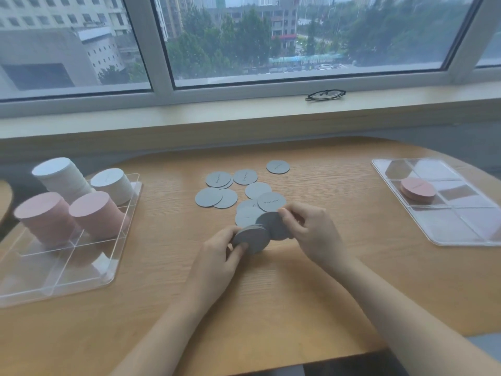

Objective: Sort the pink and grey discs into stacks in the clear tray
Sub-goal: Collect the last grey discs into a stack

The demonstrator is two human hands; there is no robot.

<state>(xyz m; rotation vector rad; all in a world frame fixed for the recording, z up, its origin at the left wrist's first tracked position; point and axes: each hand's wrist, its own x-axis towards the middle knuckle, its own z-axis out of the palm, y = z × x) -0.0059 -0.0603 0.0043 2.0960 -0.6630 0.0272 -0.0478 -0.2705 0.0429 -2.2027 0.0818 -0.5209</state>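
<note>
i see my left hand (220, 249) gripping a grey stack (250, 238), fingers curled round it. my right hand (309, 226) pinches one grey disc (272, 225) just above that stack.

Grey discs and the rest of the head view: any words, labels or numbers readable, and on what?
Nothing can be read.
Loose grey discs: a short line of dark script on several, too small and blurred to read.
Pink stack in the right tray: a faint mark on top, unreadable.
Left tray stacks: no legible text.
</note>
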